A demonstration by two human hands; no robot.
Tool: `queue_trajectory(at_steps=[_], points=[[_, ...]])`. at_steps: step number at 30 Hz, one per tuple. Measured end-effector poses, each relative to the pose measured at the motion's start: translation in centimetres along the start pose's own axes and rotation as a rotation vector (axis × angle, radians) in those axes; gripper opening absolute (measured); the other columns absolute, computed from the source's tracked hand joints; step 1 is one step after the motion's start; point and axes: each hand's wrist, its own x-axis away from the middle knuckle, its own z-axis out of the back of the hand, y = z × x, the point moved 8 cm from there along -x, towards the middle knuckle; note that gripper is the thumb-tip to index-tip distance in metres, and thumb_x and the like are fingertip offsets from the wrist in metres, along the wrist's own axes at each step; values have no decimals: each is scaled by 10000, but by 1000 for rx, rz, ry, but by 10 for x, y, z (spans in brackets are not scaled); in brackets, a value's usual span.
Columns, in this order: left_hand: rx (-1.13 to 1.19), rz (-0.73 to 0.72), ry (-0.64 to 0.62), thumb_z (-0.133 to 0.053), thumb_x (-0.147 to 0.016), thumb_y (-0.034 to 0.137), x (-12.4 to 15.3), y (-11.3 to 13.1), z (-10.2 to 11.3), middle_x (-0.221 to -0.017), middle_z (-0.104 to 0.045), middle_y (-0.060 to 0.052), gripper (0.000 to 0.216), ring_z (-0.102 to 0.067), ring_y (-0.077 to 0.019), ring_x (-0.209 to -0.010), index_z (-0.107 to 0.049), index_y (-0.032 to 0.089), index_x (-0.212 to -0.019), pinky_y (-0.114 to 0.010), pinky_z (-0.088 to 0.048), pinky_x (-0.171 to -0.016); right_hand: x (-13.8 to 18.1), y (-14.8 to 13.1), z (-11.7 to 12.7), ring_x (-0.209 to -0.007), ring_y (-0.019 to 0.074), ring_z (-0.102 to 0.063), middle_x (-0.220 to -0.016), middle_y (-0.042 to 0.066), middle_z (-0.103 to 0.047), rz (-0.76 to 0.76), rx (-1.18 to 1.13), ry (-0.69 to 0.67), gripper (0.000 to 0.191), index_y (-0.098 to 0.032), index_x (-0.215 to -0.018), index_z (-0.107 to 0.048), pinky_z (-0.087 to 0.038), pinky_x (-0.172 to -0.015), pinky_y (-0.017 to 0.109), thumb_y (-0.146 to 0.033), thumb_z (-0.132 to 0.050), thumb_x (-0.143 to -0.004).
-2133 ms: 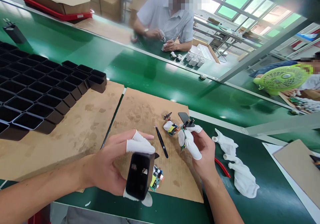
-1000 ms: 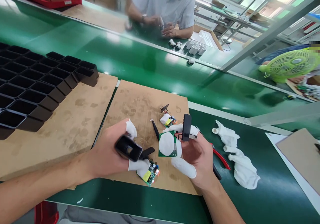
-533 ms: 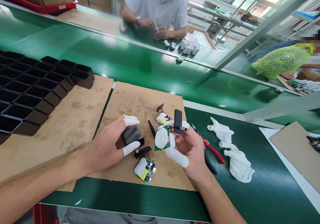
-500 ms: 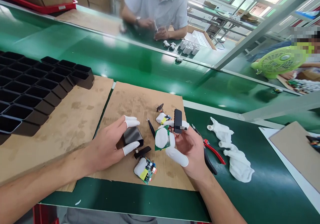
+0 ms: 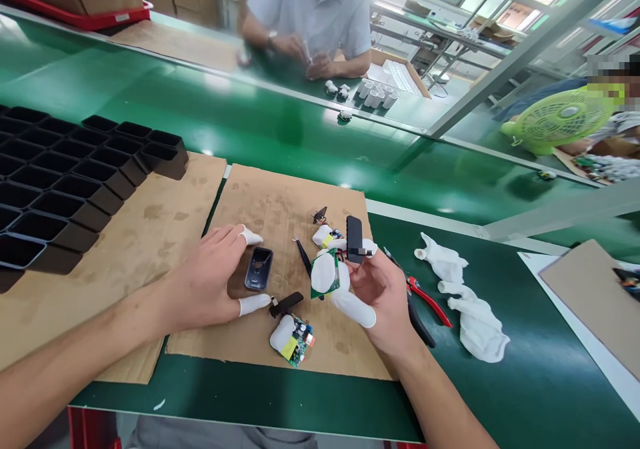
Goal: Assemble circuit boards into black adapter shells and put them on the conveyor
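Observation:
My left hand, with white finger cots, hovers with spread fingers around a black plastic housing that stands open end up on the brown cardboard sheet. It holds nothing. My right hand pinches a green circuit board with a white part and a black plug cover wired to it. Another circuit board with a black cover lies in front of my left hand. A third board lies further back.
Black tweezers lie between my hands. Red-handled cutters and white gloves lie to the right. Black compartment trays fill the left. A green conveyor belt runs behind; a person in a grey shirt works across it. A green fan stands at right.
My left hand lowered the black housing onto the cardboard and let go of it, its fingers now spread. My right hand keeps holding the board and plug cover, nearly still.

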Motion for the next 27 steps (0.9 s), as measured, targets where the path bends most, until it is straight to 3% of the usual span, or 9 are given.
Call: queue_trajectory(at_steps=[3, 7, 10, 13, 18, 22, 27], points=[[208, 64, -73, -872, -930, 461, -2, -3, -4, -1031, -742, -53, 363, -719, -265, -922, -668, 217, -1106, -385, -564, -810, 1, -4, 1, -944, 262, -796, -1088, 61, -835, 15, -2, 24, 603, -285, -1255, -792, -688, -942, 448, -392, -1087, -740], [426, 41, 47, -958, -887, 511, -2, 10, 1, -1062, -764, -29, 561, -729, -214, -910, -661, 227, -1269, -333, -581, -810, 10, -15, -3, -988, 352, -845, -1158, 95, -855, 75, -16, 68, 679, -300, -1228, -833, -730, -889, 492, -510, -1113, -646], [378, -124, 184, -966, -890, 471, 0, 30, 5, -999, -757, -50, 546, -703, -226, -875, -669, 219, -1272, -349, -570, -787, 20, -20, -14, -898, 383, -862, -1057, 114, -872, 119, -51, 14, 777, -296, -1310, -834, -754, -798, 512, -550, -1111, -630], [361, -205, 207, -937, -917, 403, 1, 38, -1, -1053, -781, -106, 484, -744, -276, -939, -673, 226, -1283, -392, -604, -797, 27, -22, -20, -872, 391, -860, -1057, 132, -872, 143, -34, -15, 882, -287, -1357, -821, -753, -781, 521, -476, -1154, -562], [356, -237, 196, -945, -906, 386, 3, 38, -6, -1116, -811, -129, 548, -781, -294, -980, -670, 240, -1356, -403, -626, -830, 22, -25, -27, -670, 304, -801, -849, 48, -841, 137, -43, -112, 877, -312, -1406, -797, -730, -714, 460, -385, -1150, -606], [306, -230, 187, -929, -920, 375, 4, 38, -7, -1064, -804, -108, 558, -754, -268, -928, -661, 229, -1388, -376, -595, -793, 17, -30, -25, -785, 311, -824, -945, 68, -861, 163, -8, -101, 787, -300, -1363, -822, -734, -839, 471, -451, -1125, -652], [276, -207, 171, -911, -919, 409, 5, 36, -8, -1039, -795, -95, 578, -737, -274, -894, -675, 243, -1420, -388, -574, -744, 17, -34, -27, -823, 325, -839, -879, 70, -849, 167, 68, -102, 762, -272, -1318, -832, -738, -806, 464, -522, -1112, -654]])
